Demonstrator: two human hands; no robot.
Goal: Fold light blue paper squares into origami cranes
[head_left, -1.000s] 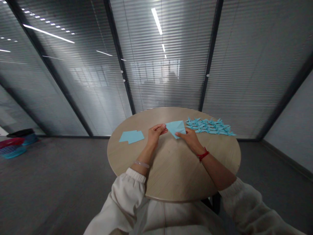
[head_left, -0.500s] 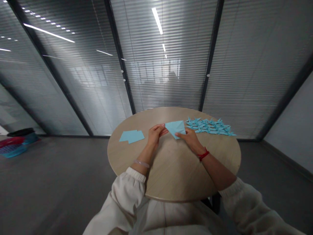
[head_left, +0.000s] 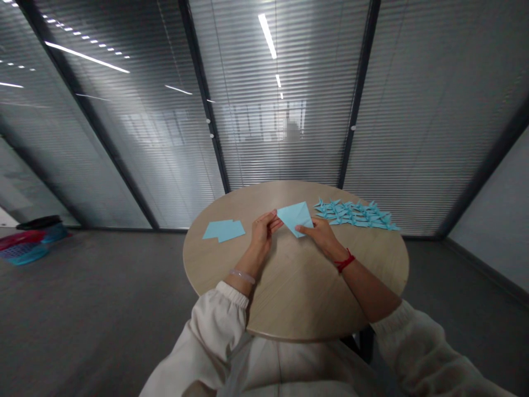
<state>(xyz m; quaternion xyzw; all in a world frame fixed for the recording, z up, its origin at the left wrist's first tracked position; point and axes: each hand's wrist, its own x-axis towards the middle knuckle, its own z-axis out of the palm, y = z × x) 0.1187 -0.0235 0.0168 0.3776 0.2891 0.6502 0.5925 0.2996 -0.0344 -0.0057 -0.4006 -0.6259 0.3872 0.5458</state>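
Observation:
A folded piece of light blue origami paper [head_left: 294, 216] is held up over the table between my two hands. My left hand [head_left: 263, 227] pinches its left corner with the fingertips. On the other side, my right hand [head_left: 322, 232] grips the lower right edge, thumb on the near face and fingers hidden behind. Creases run across the paper. Flat blue sheets [head_left: 225, 229] lie overlapping to the left of my left hand. Beyond my right hand, several folded blue paper cranes [head_left: 355, 213] sit packed in rows.
The round wooden table [head_left: 289, 298] has its near edge against my body. A glass partition with blinds [head_left: 281, 154] rises behind it. Plastic baskets [head_left: 25, 248], red, blue and black, stand on the floor at far left.
The paper has tilted slightly between my hands, its upper right corner shifting a little to the left. Both hands keep their hold. The whole view has shifted very slightly.

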